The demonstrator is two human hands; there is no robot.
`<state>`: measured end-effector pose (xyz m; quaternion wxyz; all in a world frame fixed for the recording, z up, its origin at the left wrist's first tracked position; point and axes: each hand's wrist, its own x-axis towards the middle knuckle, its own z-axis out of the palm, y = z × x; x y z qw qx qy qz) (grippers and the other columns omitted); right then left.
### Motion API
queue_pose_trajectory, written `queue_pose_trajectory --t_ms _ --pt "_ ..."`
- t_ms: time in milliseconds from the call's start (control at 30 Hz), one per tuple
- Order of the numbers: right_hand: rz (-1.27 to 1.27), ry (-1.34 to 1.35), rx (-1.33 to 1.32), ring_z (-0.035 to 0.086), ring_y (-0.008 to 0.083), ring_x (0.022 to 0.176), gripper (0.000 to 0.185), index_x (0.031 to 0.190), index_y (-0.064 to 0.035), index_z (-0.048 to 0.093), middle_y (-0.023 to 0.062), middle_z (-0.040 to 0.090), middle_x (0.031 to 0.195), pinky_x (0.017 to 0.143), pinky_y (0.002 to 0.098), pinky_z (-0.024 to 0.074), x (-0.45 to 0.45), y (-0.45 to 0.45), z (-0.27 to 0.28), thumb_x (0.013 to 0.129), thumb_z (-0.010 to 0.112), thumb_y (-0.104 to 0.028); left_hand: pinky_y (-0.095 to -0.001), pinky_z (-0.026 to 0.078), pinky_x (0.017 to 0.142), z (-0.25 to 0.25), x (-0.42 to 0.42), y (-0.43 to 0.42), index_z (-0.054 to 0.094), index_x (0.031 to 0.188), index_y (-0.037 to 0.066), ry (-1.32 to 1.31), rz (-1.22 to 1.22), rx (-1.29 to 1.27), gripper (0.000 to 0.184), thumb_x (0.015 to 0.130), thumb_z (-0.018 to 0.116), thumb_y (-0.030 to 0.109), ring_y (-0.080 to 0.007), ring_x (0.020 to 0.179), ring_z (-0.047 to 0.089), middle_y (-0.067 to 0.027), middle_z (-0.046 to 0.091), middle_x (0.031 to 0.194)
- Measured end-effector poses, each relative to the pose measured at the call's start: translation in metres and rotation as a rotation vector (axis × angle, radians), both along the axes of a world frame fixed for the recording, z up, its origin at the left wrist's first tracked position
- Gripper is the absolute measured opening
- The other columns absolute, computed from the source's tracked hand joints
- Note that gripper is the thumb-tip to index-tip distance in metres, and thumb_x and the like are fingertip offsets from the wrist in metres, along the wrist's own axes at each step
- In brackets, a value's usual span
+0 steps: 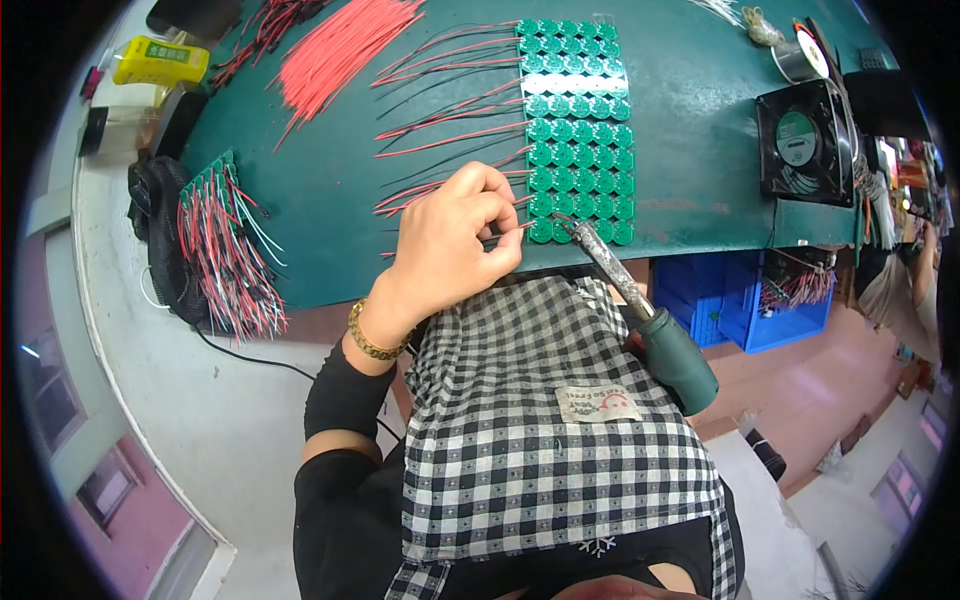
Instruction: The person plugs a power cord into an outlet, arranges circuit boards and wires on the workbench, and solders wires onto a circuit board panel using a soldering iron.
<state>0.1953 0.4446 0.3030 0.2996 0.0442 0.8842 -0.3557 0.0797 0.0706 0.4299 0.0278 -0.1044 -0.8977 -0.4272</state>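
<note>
My left hand (455, 235) is closed in a pinch at the near left edge of the green circuit board panel (578, 155). Its fingertips grip a thin red wire (524, 226) whose end meets the board's edge. A soldering iron (615, 265) with a green handle slants in from the right, its tip near the front row of round boards. My right hand does not show anywhere; no fingers are visible on the iron's handle. Red and black wires (450, 130) stick out leftward from the rows farther back.
A pile of red wires (340, 60) lies on the green tabletop (330, 200). Wired boards (225, 250) hang over a black bag at left. A black fan (805, 140) and solder spool (800, 58) stand at right. Blue bins (740, 300) sit below the table edge.
</note>
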Motion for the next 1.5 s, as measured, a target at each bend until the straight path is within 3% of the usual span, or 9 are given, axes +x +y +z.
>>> queue_pose_trajectory --t_ms 200,300,367,500,567,633,833,1233,1500 --pt "0.019 -0.018 0.002 0.067 0.0245 0.07 0.034 0.099 -0.0052 0.066 0.0087 0.069 0.081 0.067 0.0316 0.0528 0.007 0.007 -0.001 0.069 0.076 -0.018 -0.0223 0.043 0.049 0.004 -0.001 -0.001 0.059 0.068 0.005 -0.032 -0.011 0.011 0.011 0.067 0.07 0.007 -0.008 0.054 0.051 -0.0003 0.06 0.088" --pt "0.009 -0.094 -0.043 0.066 0.0198 0.069 0.032 0.1 -0.0019 0.065 0.0081 0.068 0.081 0.067 0.0284 0.0531 -0.016 -0.028 0.056 0.071 0.075 -0.01 -0.0226 0.043 0.049 0.007 0.0 -0.003 0.059 0.069 0.006 -0.071 -0.033 -0.006 0.011 0.067 0.07 0.007 -0.0086 0.055 0.052 -0.0008 0.059 0.089" --pt "-0.284 -0.365 -0.268 0.064 0.0175 0.071 0.03 0.102 -0.0002 0.063 0.0074 0.066 0.082 0.068 0.0282 0.0529 -0.051 -0.062 0.115 0.074 0.072 -0.007 -0.023 0.043 0.05 0.012 -0.001 -0.004 0.059 0.069 0.006 -0.102 -0.058 -0.031 0.011 0.068 0.07 0.008 -0.0095 0.056 0.053 -0.0014 0.059 0.089" --pt "-0.259 0.216 -0.95 0.06 0.0155 0.077 0.029 0.108 0.0006 0.058 0.0067 0.06 0.086 0.07 0.0302 0.0513 -0.038 -0.075 0.115 0.083 0.067 -0.012 -0.0266 0.047 0.057 0.027 -0.028 -0.031 0.057 0.071 0.003 0.031 -0.054 -0.032 0.012 0.074 0.069 0.005 -0.0139 0.064 0.058 -0.0057 0.061 0.086" --pt "-0.296 0.26 -1.004 0.058 0.0155 0.078 0.033 0.111 -0.0017 0.055 0.0073 0.058 0.089 0.071 0.0312 0.0496 -0.04 -0.081 0.112 0.086 0.066 -0.02 -0.0331 0.048 0.06 0.042 -0.073 -0.044 0.06 0.075 0.004 0.152 0.112 -0.111 0.011 0.078 0.068 0.011 -0.0247 0.065 0.06 -0.0083 0.058 0.077" --pt "-0.4 0.193 -0.924 0.058 0.0165 0.079 0.039 0.117 -0.0037 0.05 0.0098 0.057 0.092 0.073 0.0312 0.049 -0.042 -0.079 0.124 0.087 0.066 -0.024 -0.033 0.048 0.067 0.044 -0.132 -0.038 0.06 0.081 0.002 0.142 0.096 -0.092 0.012 0.081 0.066 0.012 -0.0212 0.074 0.059 -0.0091 0.058 0.081" --pt "-0.528 0.175 -0.98 0.057 0.0157 0.081 0.043 0.119 -0.0027 0.048 0.0095 0.057 0.094 0.074 0.0308 0.0486 -0.048 -0.067 0.098 0.086 0.066 -0.026 -0.0399 0.047 0.07 -0.009 -0.249 0.017 0.062 0.086 0.006 0.415 0.047 -1.024 0.011 0.077 0.063 0.014 -0.0266 0.085 0.06 -0.0101 0.057 0.09" --pt "-0.486 0.197 -1.105 0.059 0.0168 0.079 0.036 0.118 -0.0017 0.048 0.0108 0.057 0.094 0.072 0.0324 0.0501 -0.065 -0.056 0.075 0.088 0.06 -0.016 -0.0457 0.051 0.07 0.0 -0.274 0.011 0.06 0.081 0.005 0.287 0.005 -0.75 0.01 0.079 0.06 0.015 -0.0337 0.081 0.062 -0.0151 0.059 0.085" --pt "-0.459 0.318 -1.191 0.06 0.0175 0.081 0.035 0.122 -0.0034 0.052 0.0119 0.058 0.095 0.074 0.0324 0.0518 -0.063 -0.06 0.078 0.088 0.058 -0.007 -0.0373 0.05 0.066 -0.015 -0.317 0.138 0.062 0.077 0.005 0.795 -0.308 -0.73 0.008 0.077 0.059 0.013 -0.0284 0.076 0.061 -0.0104 0.06 0.078"
